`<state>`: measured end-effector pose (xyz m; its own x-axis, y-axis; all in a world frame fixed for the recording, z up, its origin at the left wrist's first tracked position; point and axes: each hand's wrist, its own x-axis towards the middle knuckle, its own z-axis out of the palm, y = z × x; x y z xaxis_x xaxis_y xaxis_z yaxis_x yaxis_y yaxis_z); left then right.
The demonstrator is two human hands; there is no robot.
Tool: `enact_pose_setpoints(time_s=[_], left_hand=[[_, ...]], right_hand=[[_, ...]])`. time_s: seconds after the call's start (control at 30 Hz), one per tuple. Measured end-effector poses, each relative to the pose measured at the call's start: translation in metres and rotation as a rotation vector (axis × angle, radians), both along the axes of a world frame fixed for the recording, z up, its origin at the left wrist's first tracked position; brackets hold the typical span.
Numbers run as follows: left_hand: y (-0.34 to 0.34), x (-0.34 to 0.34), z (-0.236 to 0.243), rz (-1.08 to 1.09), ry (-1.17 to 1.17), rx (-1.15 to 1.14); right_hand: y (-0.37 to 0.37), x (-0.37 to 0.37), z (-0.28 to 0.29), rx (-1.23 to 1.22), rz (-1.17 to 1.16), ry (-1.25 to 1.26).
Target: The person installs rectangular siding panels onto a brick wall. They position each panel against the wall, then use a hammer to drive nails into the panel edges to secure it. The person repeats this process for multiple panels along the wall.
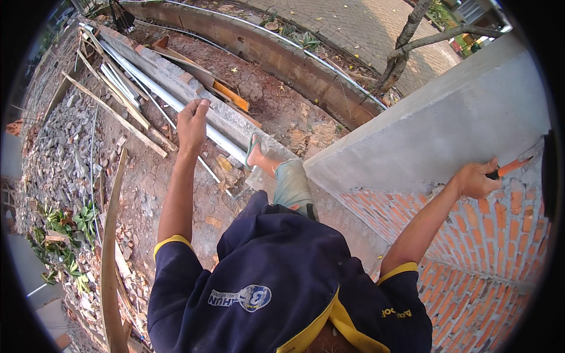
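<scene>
Far left: seeing grey rubble (pixel 59 147) heaped on reddish ground, with leafy green cuttings (pixel 86 219) strewn on near side of it. Just right of those: seeing long wooden plank (pixel 110 253), running near to far. Beyond, also left: seeing wooden strips (pixel 141 136) in a loose, crossing pile, plus long white pipe (pixel 223 141) laid alongside low concrete strip (pixel 173 73).

Left of centre: got left hand (pixel 192 120) held out, fingers curled in, thumb on top. Cannot tell if gripping anything inside. Overlapping concrete strip in this view; cannot tell if touching it.

Centre, near: seeing navy shirt (pixel 276 253) with yellow trim. Farther out: seeing pale shorts (pixel 292 182) and foot in green sandal (pixel 254 150), just beside right end of pipe.

Centre, far: seeing orange board (pixel 231 96) lying on soil, then brown curb (pixel 294 79), then paving (pixel 347 35). Right of that, far: seeing forked tree trunk (pixel 403 50).

Right: seeing plastered wall (pixel 435 123), smooth and grey on upper part, with bare red bricks (pixel 482 226) and grey mortar below. Got right hand (pixel 478 180) wrapped around orange-and-black handle of trowel (pixel 515 166), at far right in front of wall, blade aimed right. Cannot tell if pressing blade on plaster.
</scene>
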<state>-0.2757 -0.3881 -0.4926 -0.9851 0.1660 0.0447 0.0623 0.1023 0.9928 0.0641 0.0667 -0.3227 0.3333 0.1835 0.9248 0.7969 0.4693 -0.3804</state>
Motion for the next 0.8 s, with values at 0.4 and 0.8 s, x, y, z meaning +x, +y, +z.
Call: enact_pose_setpoints(time_s=[0.4,0.8], left_hand=[[0.307,-0.08,-0.029,-0.549,0.166,0.092],[0.463,0.063,0.018,-1.66,-0.126,0.564]], right_hand=[[-0.011,0.006,-0.009,0.244,-0.022,-0.032],[-0.078,-0.058,-0.032,0.099,-0.391,0.166]])
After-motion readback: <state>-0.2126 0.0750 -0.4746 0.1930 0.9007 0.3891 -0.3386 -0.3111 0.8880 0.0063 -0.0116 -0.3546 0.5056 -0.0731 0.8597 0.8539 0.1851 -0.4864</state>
